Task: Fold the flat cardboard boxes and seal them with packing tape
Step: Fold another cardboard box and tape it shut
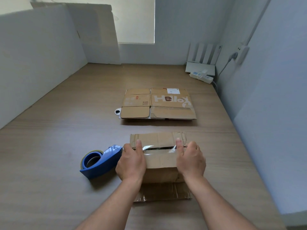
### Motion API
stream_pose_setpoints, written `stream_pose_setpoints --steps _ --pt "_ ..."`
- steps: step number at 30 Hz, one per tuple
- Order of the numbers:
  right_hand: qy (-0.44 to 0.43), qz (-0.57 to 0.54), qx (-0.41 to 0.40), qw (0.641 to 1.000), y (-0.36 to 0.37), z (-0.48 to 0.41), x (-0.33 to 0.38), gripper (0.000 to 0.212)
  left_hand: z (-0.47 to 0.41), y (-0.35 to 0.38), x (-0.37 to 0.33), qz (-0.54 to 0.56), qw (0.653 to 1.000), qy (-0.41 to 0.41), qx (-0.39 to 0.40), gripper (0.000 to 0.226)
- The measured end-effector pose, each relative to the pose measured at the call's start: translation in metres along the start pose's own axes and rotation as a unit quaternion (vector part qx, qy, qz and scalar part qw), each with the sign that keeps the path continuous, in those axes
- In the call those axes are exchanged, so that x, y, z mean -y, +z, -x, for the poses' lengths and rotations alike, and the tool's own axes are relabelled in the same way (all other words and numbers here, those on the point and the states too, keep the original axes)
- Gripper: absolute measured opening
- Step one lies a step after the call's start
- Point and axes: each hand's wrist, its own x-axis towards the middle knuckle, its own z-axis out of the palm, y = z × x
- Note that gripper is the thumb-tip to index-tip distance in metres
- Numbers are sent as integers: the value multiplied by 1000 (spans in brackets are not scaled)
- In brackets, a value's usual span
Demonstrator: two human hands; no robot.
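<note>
While my left hand and right hand clasp the box by its sides, both thumbs press its tape.

1. Wood-grain table spans the middle and bottom of the frame.
2. Lower centre: taped box, with a blue tape dispenser just beside it on the left.
3. Centre: stack of flat cardboard boxes; a small white round item pokes out at its left edge.
4. Upper right: white power strip near the wall.

Taped brown box stands upright, flat boxes beyond it, blue tape dispenser just left.
</note>
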Motion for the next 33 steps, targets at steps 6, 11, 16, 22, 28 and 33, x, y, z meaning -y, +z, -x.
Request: stream_pose_setpoints --steps 6,11,16,22,28,33 --pt "-91 56 125 986 -9 -19 -1 68 -2 -3 6 -26 995 93 26 77" --pt "-106 80 105 986 -12 -22 -3 58 -2 -5 5 -38 994 95 45 75" --pt "-111 73 85 988 -13 -19 -3 58 -1 -5 6 -15 994 107 29 70" --pt "-90 105 126 982 -17 -14 7 83 -1 -3 5 -19 995 96 26 77" --pt "-80 68 125 987 -12 -16 7 67 -2 -3 4 -34 995 85 35 69" --pt "-64 -55 114 990 -7 -19 -5 45 -3 -4 5 34 996 79 20 38"
